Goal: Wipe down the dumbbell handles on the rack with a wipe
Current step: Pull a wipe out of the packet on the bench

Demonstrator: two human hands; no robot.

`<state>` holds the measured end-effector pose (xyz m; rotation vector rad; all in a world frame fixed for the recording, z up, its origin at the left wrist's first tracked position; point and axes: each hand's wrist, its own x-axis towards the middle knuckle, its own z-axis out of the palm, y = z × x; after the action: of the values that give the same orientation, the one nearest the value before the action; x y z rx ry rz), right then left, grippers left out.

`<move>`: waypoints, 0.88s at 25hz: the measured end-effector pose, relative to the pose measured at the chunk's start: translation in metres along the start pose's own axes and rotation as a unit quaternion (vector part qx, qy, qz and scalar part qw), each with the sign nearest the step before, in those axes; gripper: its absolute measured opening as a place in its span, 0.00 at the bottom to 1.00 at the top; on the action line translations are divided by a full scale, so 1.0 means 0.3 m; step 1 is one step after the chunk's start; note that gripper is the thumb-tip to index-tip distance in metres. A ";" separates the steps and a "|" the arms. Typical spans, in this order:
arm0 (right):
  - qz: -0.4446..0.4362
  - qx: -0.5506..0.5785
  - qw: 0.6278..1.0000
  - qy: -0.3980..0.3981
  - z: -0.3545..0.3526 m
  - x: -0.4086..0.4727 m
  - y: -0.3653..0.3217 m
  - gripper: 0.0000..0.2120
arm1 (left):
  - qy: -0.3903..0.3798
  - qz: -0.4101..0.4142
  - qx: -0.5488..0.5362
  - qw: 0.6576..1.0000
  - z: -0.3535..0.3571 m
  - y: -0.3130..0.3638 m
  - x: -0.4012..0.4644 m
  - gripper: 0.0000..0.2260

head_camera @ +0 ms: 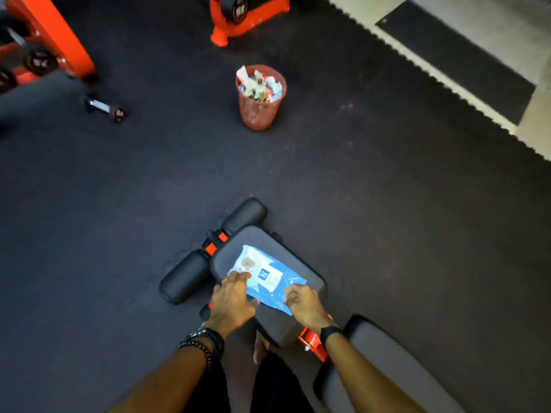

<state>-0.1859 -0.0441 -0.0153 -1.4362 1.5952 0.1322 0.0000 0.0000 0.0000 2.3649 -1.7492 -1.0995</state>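
Our fingers first: the left hand [231, 296] lies with fingers nearly straight on the near-left part of one flat blue plastic wipe pack [266, 277], fingertips at its white flap, presumably steadying it for opening. The right hand [301, 301] has its fingers curled onto the pack's near-right edge; whether it pinches the film, we cannot tell.

One pack, set on one grey padded bench seat [310, 281], likely as a handy working surface. Two black foam rollers [185, 277] flank the seat's far end.

Further out: one orange mesh waste bin [260, 98], full of crumpled paper. One loose dumbbell [105, 108] on the black rubber floor [387, 204]. The orange dumbbell rack [44, 43], upper left, well apart from us, handles not yet reached.
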 end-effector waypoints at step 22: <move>-0.136 -0.400 0.906 0.013 0.141 0.286 -0.015 0.10 | 0.006 -0.171 -0.233 0.957 0.164 0.023 0.264 0.12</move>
<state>-0.1462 -0.0803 -0.0948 -2.2763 1.3909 0.6668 -0.0211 -0.0498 -0.0761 2.3915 -0.9453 -1.3455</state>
